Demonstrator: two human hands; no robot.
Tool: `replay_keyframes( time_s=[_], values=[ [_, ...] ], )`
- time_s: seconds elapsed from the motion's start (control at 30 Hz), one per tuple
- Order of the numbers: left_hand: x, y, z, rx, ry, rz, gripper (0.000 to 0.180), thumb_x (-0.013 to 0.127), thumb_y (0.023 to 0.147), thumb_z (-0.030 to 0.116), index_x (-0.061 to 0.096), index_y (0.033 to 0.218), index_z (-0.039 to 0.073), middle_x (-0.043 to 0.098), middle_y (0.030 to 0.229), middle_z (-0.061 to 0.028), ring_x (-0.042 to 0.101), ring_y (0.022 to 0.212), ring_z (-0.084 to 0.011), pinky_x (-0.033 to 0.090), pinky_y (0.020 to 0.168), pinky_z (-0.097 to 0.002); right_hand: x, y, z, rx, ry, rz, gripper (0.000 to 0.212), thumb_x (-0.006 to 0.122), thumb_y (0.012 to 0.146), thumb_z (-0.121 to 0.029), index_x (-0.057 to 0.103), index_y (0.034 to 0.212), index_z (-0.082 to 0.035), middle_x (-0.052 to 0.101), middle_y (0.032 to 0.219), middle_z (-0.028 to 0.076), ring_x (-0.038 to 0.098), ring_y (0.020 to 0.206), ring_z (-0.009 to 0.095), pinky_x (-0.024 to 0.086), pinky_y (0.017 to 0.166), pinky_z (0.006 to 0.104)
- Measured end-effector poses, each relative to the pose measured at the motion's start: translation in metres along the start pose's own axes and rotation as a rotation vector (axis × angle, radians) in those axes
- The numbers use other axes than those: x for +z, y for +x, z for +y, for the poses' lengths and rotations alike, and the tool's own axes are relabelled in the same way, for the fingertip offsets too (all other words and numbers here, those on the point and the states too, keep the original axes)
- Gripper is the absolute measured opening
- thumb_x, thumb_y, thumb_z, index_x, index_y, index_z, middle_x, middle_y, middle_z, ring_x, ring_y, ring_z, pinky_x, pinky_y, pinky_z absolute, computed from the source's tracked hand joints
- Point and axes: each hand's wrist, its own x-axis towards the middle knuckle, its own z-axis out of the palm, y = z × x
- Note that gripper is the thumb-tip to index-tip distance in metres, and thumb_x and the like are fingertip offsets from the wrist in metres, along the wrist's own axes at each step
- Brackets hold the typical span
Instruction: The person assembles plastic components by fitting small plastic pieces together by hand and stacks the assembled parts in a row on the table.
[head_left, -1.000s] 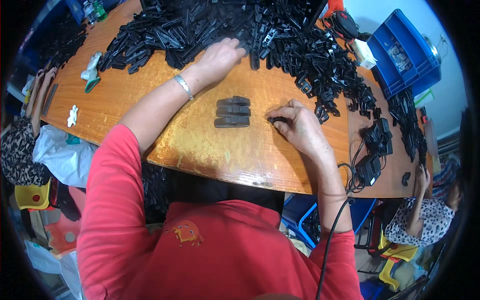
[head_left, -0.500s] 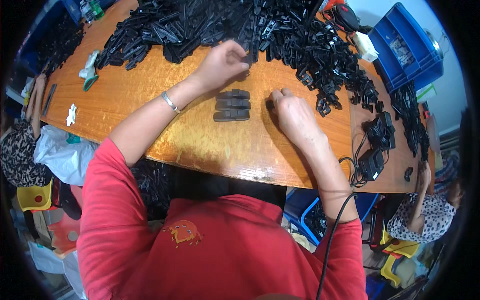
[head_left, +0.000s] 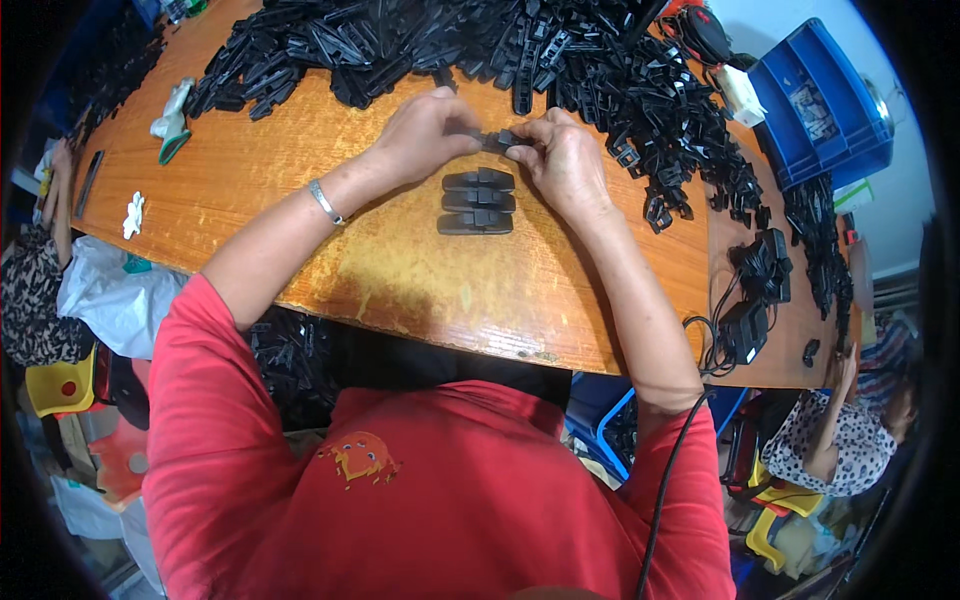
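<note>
My left hand point(head_left: 432, 137) and my right hand point(head_left: 562, 160) come together over the wooden table point(head_left: 380, 270). Between them is a small black plastic part point(head_left: 497, 141), pinched from both sides by thumbs and fingers. Just below it lie three black plastic pieces point(head_left: 478, 201), stacked in a neat row, each with a raised block in the middle. Beyond my hands spreads a heap of long black plastic parts point(head_left: 350, 50). Smaller black clip-like pieces point(head_left: 640, 120) lie in a pile to the right.
A blue bin point(head_left: 820, 105) stands at the back right beside a white box point(head_left: 740, 97). Black adapters with cables point(head_left: 745, 325) lie on the right. A white glove point(head_left: 174, 120) rests at the left. Other people work at both sides, one in a spotted sleeve point(head_left: 830, 440).
My left hand has moved slightly down and my right hand up and left, so they now meet. Both hands now grip one black part, and the view has shifted a little.
</note>
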Motion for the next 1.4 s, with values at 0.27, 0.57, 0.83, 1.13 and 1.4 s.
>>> replay_keyframes(
  time_s=[0.27, 0.57, 0.83, 1.13, 1.4],
  values=[
    [-0.002, 0.004, 0.002, -0.031, 0.012, -0.042, 0.023, 0.087, 0.088, 0.017, 0.079, 0.103, 0.001, 0.072, 0.102, -0.0136, 0.073, 0.097, -0.0304, 0.058, 0.087, -0.0405, -0.009, 0.021, 0.014, -0.056, 0.113, -0.113, 0.027, 0.091, 0.08, -0.015, 0.085, 0.106, -0.01, 0.074, 0.101, 0.016, 0.074, 0.094, 0.037, 0.059, 0.084, 0.047],
    [-0.019, 0.008, 0.017, -0.131, -0.17, -0.298, 0.034, 0.086, 0.086, -0.002, 0.074, 0.117, -0.003, 0.076, 0.103, -0.0062, 0.07, 0.091, -0.0137, 0.059, 0.085, -0.0293, -0.006, 0.015, 0.011, -0.106, 0.158, -0.2, 0.022, 0.088, 0.086, -0.018, 0.086, 0.106, -0.007, 0.077, 0.099, 0.014, 0.075, 0.093, 0.03, 0.059, 0.087, 0.039],
    [0.003, 0.067, 0.024, 0.405, 0.461, -0.04, 0.041, 0.07, 0.089, -0.006, 0.071, 0.129, 0.004, 0.069, 0.117, -0.0143, 0.067, 0.114, -0.0323, 0.057, 0.101, -0.0445, -0.048, 0.029, 0.066, 0.285, -0.401, 0.059, 0.031, 0.082, 0.093, -0.025, 0.082, 0.12, -0.009, 0.074, 0.121, 0.016, 0.076, 0.106, 0.035, 0.06, 0.092, 0.0464],
    [0.023, 0.092, 0.016, 0.72, 0.54, 0.165, 0.015, 0.075, 0.085, 0.012, 0.068, 0.096, 0.005, 0.063, 0.108, -0.0108, 0.062, 0.109, -0.031, 0.054, 0.085, -0.0427, -0.041, 0.019, 0.059, 0.19, -0.38, -0.058, 0.032, 0.082, 0.089, -0.016, 0.079, 0.119, -0.006, 0.069, 0.118, 0.019, 0.074, 0.103, 0.043, 0.061, 0.091, 0.0496],
    [0.019, 0.061, 0.021, 0.524, 0.475, 0.116, 0.039, 0.091, 0.079, 0.018, 0.058, 0.096, 0.006, 0.062, 0.093, -0.0103, 0.065, 0.095, -0.0334, 0.054, 0.079, -0.0453, -0.042, 0.012, 0.053, 0.112, 0.012, 0.054, 0.028, 0.083, 0.093, -0.025, 0.083, 0.113, -0.006, 0.075, 0.112, 0.018, 0.075, 0.103, 0.038, 0.059, 0.093, 0.0461]
  ],
)
